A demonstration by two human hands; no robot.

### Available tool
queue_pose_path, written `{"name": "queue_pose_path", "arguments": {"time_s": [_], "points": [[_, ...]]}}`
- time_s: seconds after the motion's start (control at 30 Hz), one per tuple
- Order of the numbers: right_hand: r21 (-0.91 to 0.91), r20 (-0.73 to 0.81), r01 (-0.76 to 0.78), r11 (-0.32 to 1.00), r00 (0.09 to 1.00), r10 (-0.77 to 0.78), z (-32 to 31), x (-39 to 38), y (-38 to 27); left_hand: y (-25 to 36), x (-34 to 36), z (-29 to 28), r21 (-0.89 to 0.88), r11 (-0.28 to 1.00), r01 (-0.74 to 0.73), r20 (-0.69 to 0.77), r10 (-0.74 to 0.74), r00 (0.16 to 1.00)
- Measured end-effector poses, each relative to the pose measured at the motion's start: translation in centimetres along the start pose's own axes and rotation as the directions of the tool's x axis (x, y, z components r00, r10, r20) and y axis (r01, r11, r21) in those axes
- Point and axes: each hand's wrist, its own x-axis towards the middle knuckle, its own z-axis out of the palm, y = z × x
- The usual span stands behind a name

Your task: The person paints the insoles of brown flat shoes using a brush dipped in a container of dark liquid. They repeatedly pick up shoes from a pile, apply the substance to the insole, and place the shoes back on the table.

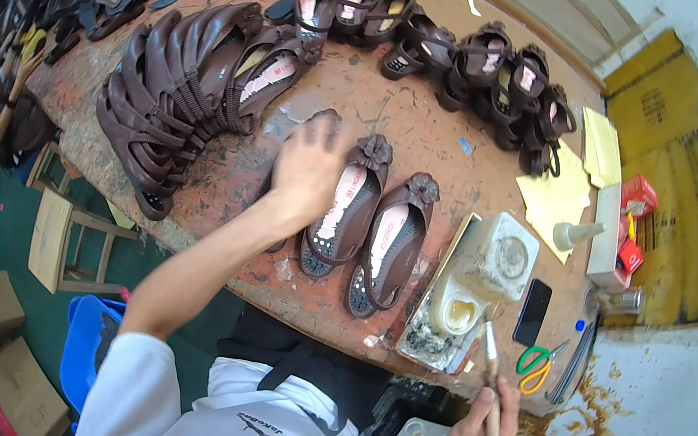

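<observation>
My right hand (483, 419) is closed round the wooden handle of a brush (490, 350), its bristle end up beside a small cup of yellowish glue (457, 313). Over a brown sandal (325, 116) at the table's middle is my left hand (309, 171). It covers most of that sandal, and its fingers are smeared by motion, so I cannot make out whether they grip it. Just to the right, two more brown sandals with flowers on the toes, one (347, 204) nearer the hand and another (393, 248), lie with toes pointing away.
A long row of nested brown sandals (168, 89) stands at the left. More sandals (488, 58) line the far side. A white container (503, 256) shares a tray with the glue cup; right of it lie a phone (533, 311) and scissors (535, 368). A wooden stool (71, 242) stands left.
</observation>
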Motion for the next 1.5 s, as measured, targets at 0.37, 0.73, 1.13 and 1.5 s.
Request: {"name": "queue_pose_path", "arguments": {"time_s": [0.37, 0.73, 1.13, 1.5], "points": [[-0.222, 0.32, 0.014, 0.975, 0.946, 0.059, 1.6, 8.1, 0.1, 4.8, -9.3, -6.7, -0.368, 0.918, -0.147, 0.349, 0.283, 0.893], [-0.335, 0.402, 0.027, 0.942, 0.908, 0.117, 2.8, 9.5, -3.8, 4.5, -17.1, -6.3, -0.36, 0.9, -0.246, 0.353, 0.376, 0.857], [-0.381, 0.494, 0.087, 0.92, 0.861, 0.123, 3.8, 10.1, -4.8, 4.0, -16.7, -5.4, -0.4, 0.873, -0.278, 0.329, 0.42, 0.846], [-0.407, 0.515, -0.01, 0.913, 0.823, 0.238, 3.3, 10.3, -4.2, 3.8, -17.2, -5.1, -0.462, 0.873, -0.156, 0.314, 0.326, 0.892]]}}
